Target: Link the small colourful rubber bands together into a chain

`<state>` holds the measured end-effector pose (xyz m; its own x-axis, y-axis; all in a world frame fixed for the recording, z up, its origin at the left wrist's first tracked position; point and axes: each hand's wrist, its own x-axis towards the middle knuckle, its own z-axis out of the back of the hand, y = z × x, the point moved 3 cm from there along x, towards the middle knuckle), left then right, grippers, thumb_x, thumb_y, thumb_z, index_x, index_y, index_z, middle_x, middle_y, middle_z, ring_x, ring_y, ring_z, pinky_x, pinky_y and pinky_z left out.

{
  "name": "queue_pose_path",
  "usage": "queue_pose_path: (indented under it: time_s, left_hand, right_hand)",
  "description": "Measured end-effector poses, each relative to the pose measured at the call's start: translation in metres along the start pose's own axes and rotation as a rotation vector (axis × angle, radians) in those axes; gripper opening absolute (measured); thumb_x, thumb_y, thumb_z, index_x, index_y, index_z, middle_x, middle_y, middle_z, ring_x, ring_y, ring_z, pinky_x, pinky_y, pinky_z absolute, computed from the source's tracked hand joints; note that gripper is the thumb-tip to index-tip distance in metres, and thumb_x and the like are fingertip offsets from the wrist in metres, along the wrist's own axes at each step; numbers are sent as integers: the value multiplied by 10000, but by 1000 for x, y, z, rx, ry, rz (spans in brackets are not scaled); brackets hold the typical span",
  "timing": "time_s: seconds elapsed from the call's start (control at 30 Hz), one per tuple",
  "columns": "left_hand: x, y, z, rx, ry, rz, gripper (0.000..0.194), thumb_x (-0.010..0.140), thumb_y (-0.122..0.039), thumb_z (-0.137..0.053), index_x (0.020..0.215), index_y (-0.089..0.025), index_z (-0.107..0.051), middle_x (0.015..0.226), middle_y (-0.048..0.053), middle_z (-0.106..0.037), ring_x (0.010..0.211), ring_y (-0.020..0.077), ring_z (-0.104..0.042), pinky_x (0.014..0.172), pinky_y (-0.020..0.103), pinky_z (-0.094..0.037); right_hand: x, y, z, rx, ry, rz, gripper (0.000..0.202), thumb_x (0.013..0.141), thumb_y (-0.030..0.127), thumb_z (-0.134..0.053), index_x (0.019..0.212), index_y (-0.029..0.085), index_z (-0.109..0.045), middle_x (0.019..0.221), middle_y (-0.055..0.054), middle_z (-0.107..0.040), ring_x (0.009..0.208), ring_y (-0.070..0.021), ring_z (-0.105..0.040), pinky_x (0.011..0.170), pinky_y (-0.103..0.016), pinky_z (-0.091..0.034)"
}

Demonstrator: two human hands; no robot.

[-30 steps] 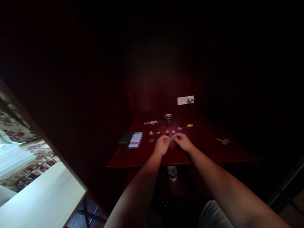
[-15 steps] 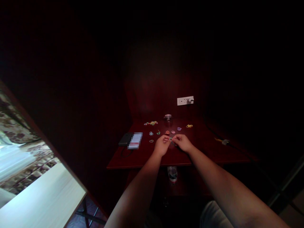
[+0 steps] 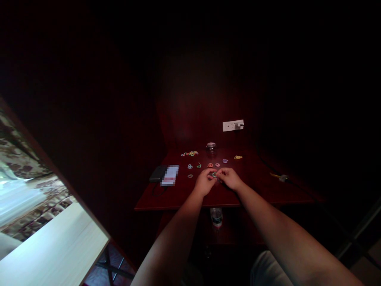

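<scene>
Over the front middle of the table, a small green ring that looks like a hair tie (image 3: 214,174) sits between my hands. My right hand (image 3: 229,178) pinches its right side between thumb and fingertips. The fingers of my left hand (image 3: 205,182) curl about its left side, thumb below and fingers above. Just beyond lie orange hair ties (image 3: 210,165), pink ones (image 3: 217,165) and purple ones (image 3: 225,161). Left of these are green (image 3: 199,165) and light blue hair ties (image 3: 189,167), with a dull-coloured one (image 3: 190,176) nearer me.
A mixed pile of hair ties (image 3: 192,153) lies at the back left, yellow ones (image 3: 238,157) at the right. A clear jar (image 3: 211,149) stands near the back wall. On the left are a phone (image 3: 170,175) and a black case (image 3: 157,173). A bottle (image 3: 216,217) stands below the table edge.
The green ring now shows more openly between my hands. My left hand's fingers have spread further around it, while my right hand keeps its pinch. The view has shifted slightly.
</scene>
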<state>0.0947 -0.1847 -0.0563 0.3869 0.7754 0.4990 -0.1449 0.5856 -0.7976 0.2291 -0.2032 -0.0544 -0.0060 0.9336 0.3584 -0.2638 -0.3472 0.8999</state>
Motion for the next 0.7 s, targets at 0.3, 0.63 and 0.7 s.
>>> queue_pose_path:
  time_s: [0.3,0.63,0.7]
  left_hand:
    - [1,6,1,0,-12,33,179,763,-234,-527,896,-144,-604,762,41,-629,651,101,-563,609,206,-440]
    - [4,9,5,42,-85,107,213,747,-294,-555,840,-124,-642,757,72,-652,665,124,-578,631,233,-448]
    - [3,10,4,54,-67,109,215,751,-295,-548,838,-122,-642,763,75,-654,665,127,-580,633,237,-447]
  right_hand:
    - [0,0,0,-22,-6,15,328,701,447,-558,632,127,-571,503,-1,-546,436,-84,-456,435,-202,-341]
    - [-1,5,0,44,-32,29,227,658,370,-584,714,151,-573,498,29,-502,434,-90,-435,440,-213,-333]
    - [-1,4,0,49,-37,29,225,649,366,-596,711,151,-571,482,36,-486,426,-85,-417,435,-212,-315]
